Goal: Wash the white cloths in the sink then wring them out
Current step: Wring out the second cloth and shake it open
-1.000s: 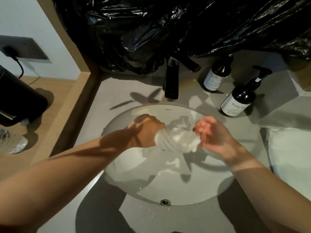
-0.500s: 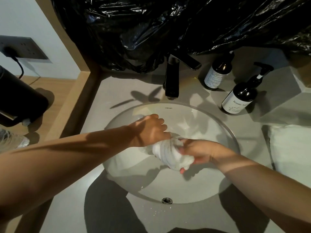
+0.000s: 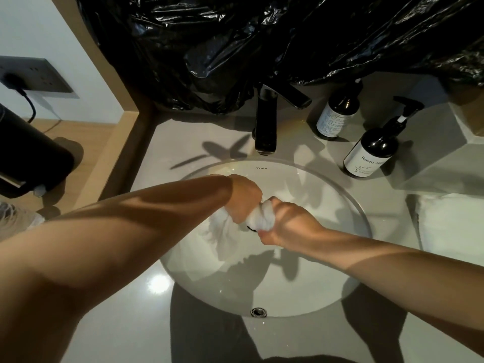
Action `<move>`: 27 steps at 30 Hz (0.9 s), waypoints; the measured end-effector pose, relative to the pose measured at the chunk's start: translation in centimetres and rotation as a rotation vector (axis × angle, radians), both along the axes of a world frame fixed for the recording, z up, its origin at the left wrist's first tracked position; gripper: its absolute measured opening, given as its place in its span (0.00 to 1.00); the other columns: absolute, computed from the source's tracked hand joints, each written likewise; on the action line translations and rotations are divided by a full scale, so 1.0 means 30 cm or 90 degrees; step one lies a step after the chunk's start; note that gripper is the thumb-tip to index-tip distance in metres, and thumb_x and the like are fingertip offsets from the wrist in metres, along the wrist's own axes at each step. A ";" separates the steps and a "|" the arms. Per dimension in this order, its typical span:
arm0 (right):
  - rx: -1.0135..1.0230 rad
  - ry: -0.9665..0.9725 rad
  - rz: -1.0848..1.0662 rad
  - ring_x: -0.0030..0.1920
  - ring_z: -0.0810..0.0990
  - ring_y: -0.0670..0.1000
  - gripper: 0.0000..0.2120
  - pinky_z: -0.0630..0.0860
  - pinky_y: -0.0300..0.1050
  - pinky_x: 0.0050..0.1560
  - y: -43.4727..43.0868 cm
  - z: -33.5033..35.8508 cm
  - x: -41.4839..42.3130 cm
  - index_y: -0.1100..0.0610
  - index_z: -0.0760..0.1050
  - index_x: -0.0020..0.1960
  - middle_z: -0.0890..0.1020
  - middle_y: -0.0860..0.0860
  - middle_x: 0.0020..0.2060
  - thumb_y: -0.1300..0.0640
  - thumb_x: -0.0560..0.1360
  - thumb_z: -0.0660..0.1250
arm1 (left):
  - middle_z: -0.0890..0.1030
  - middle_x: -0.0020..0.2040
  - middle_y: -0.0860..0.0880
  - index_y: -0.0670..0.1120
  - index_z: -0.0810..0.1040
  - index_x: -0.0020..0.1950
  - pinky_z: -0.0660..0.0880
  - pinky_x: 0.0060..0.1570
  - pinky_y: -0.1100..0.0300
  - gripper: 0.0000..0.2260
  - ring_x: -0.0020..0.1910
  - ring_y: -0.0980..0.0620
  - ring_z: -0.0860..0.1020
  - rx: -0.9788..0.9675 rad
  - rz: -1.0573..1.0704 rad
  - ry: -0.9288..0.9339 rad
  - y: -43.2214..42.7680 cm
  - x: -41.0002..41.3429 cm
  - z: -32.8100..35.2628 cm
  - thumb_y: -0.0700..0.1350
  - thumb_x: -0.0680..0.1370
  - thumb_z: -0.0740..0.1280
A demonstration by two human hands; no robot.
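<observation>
left hand (image 3: 245, 199): fingers curled tight round one end of the white cloth (image 3: 262, 221), knuckles up. right hand (image 3: 286, 221): fist closed round the other end, thumb side toward the left hand. the two fists almost touch; a short, twisted knot of cloth shows between them. a loose tail of the cloth hangs from the left fist toward 7 o'clock and lies against the basin wall.

all of this is held over the sink (image 3: 340, 197), a little toward 12 o'clock of its centre. whether water stands in the basin cannot be told. metal overflow ring (image 3: 258, 312) at 6 o'clock on the near wall.

black faucet (image 3: 265, 121) at 12 o'clock on the grey desk (image 3: 183, 142). dark pump bottle (image 3: 372, 150) with white label at 2 o'clock; a second dark bottle (image 3: 336, 113) just behind it, at 1 o'clock. folded white towel (image 3: 450, 226) at 3 o'clock. crumpled black plastic sheeting (image 3: 235, 35) covers the wall behind the faucet. at 10 o'clock, a wall socket (image 3: 34, 74) with a plugged cord.
</observation>
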State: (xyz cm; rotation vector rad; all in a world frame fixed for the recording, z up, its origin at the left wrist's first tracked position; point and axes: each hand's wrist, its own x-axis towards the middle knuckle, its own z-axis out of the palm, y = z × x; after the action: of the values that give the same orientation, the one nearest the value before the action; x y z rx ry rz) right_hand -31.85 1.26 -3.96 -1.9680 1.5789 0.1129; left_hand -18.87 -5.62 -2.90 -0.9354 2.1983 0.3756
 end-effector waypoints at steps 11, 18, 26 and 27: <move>0.014 -0.137 -0.025 0.38 0.78 0.45 0.12 0.74 0.40 0.37 -0.011 -0.021 -0.057 0.49 0.69 0.49 0.77 0.43 0.38 0.48 0.70 0.70 | 0.82 0.50 0.46 0.43 0.79 0.56 0.76 0.52 0.56 0.16 0.50 0.46 0.80 0.135 0.231 0.054 0.001 0.052 -0.047 0.45 0.71 0.73; 0.172 -0.320 -0.256 0.49 0.78 0.47 0.15 0.71 0.38 0.39 -0.088 0.019 -0.094 0.43 0.73 0.63 0.79 0.45 0.51 0.44 0.78 0.62 | 0.75 0.36 0.51 0.47 0.76 0.44 0.68 0.29 0.64 0.06 0.33 0.52 0.74 -0.005 0.350 0.095 0.020 0.030 -0.045 0.43 0.69 0.69; -0.052 -0.402 -0.613 0.33 0.74 0.53 0.12 0.70 0.41 0.37 -0.104 -0.010 -0.003 0.54 0.71 0.32 0.74 0.48 0.27 0.53 0.72 0.68 | 0.79 0.40 0.49 0.44 0.80 0.50 0.73 0.38 0.61 0.13 0.41 0.48 0.78 0.199 0.559 0.345 0.037 0.027 -0.025 0.36 0.67 0.72; -0.084 -0.424 -0.621 0.31 0.73 0.52 0.13 0.70 0.41 0.37 -0.112 -0.006 0.000 0.54 0.70 0.30 0.72 0.47 0.25 0.55 0.71 0.68 | 0.80 0.43 0.49 0.44 0.80 0.52 0.75 0.42 0.60 0.15 0.44 0.48 0.79 0.233 0.587 0.378 0.042 0.037 -0.027 0.36 0.66 0.73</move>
State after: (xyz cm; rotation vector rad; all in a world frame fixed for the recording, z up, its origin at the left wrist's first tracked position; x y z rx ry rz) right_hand -31.85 -2.09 -4.13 -0.9394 1.8684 -0.9406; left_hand -17.75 -4.37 -3.71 -1.7338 1.9064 1.5900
